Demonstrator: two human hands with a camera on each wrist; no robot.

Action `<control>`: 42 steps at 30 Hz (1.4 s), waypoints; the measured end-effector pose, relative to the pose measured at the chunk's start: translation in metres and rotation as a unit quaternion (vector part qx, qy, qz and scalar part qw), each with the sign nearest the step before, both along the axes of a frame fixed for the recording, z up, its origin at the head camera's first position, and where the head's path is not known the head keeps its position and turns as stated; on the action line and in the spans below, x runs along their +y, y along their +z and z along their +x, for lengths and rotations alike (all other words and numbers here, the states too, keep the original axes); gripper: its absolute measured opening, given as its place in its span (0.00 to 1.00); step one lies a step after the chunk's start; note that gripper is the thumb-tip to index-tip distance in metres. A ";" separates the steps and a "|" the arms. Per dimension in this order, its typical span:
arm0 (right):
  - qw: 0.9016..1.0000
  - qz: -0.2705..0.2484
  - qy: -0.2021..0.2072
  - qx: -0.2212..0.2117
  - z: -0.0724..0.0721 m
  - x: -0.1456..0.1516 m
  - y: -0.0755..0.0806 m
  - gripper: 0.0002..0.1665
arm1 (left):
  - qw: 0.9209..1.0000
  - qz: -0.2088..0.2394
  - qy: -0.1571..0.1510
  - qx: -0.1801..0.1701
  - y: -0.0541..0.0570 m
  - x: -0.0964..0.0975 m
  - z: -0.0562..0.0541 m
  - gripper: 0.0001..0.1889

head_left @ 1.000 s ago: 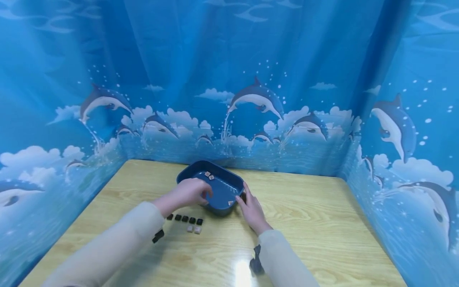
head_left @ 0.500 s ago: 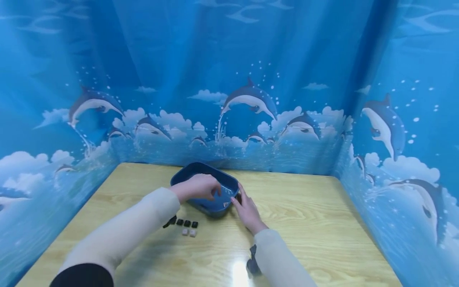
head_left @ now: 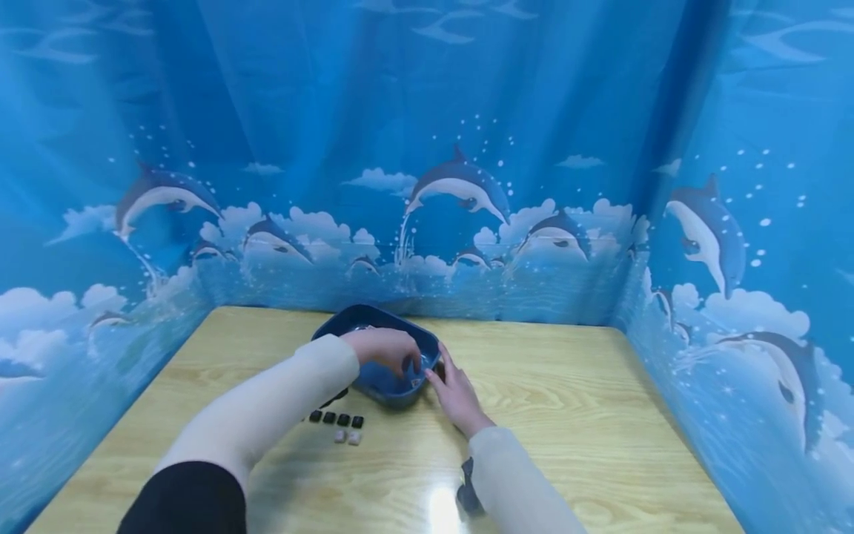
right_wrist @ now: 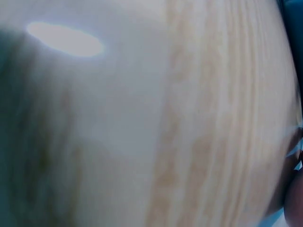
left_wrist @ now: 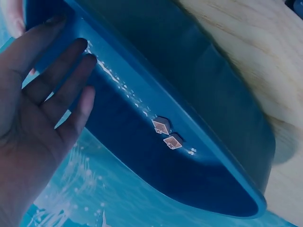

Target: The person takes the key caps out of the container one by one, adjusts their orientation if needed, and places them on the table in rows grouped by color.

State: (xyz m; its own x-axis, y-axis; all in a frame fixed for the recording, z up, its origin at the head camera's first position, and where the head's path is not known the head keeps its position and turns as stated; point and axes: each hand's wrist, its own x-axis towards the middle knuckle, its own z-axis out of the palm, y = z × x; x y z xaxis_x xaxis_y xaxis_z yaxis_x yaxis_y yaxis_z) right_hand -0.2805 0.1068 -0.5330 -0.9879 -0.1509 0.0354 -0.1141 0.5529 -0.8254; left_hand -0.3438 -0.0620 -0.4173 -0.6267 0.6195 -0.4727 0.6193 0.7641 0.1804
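Note:
A dark blue tub (head_left: 390, 399) stands on the table. My left hand (head_left: 390, 348) reaches over it, fingers bent down into the inside. The left wrist view shows the fingers (left_wrist: 71, 90) loosely spread and apart, with nothing between them. Two small pale square keycap-like pieces (left_wrist: 161, 126) lie together on the tub floor there. One more pale piece (head_left: 416, 383) lies near the tub's right end, below my left fingertips. My right hand (head_left: 460, 397) holds the tub's right end, thumb at the rim and fingers along the outer wall. Only a blurred bit of it shows in the right wrist view.
Several small black keycap-like pieces (head_left: 343, 420) sit in a row on the wooden table (head_left: 567, 415), left of the tub. Two white pieces (head_left: 347, 437) lie just in front of that row. A blue dolphin-print curtain (head_left: 427, 148) closes in the back and sides.
My left hand has moved right inside the tub, from its near left side toward the right end. My right hand stays at the tub's right end. The view has shifted slightly.

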 end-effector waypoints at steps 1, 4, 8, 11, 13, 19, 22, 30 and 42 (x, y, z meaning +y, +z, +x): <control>1.000 0.001 -0.001 -0.001 0.000 0.001 0.000 0.41 | 1.000 -0.006 0.002 -0.006 -0.001 0.003 -0.001 0.16; 1.000 0.001 -0.005 -0.002 0.000 0.002 0.000 0.41 | 0.999 -0.037 0.022 -0.013 -0.002 0.010 0.000 0.20; 1.000 0.003 -0.005 -0.004 0.001 0.003 0.001 0.42 | 0.996 -0.078 0.042 -0.015 -0.009 0.014 -0.003 0.24; 1.000 0.007 -0.004 -0.007 0.002 0.002 0.001 0.43 | 0.994 -0.092 0.060 -0.024 -0.019 0.015 -0.010 0.27; 1.000 0.008 -0.004 -0.010 0.002 0.001 0.001 0.43 | 0.993 -0.098 0.061 -0.027 -0.032 0.015 -0.019 0.28; 1.000 0.007 -0.006 -0.016 0.003 -0.001 -0.002 0.42 | 0.992 -0.113 0.046 -0.040 -0.055 0.019 -0.037 0.30; 1.000 0.010 -0.008 -0.014 0.003 -0.001 -0.002 0.42 | 0.992 -0.104 0.047 -0.060 -0.043 0.023 -0.028 0.29; 1.000 0.018 -0.003 -0.010 0.002 0.002 -0.001 0.44 | 0.995 -0.075 -0.003 -0.064 -0.041 0.027 -0.029 0.13; 1.000 0.024 0.003 0.000 0.002 0.004 -0.003 0.44 | 0.997 -0.064 -0.011 -0.035 -0.060 0.026 -0.034 0.07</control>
State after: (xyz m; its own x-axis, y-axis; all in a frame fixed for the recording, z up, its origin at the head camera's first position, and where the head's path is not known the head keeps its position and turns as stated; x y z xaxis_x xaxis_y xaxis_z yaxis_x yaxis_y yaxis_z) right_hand -0.2786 0.1105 -0.5362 -0.9871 -0.1579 0.0280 -0.1172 0.5908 -0.7983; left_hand -0.3775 -0.0357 -0.4772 -0.5754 0.5646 -0.5917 0.6261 0.7696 0.1254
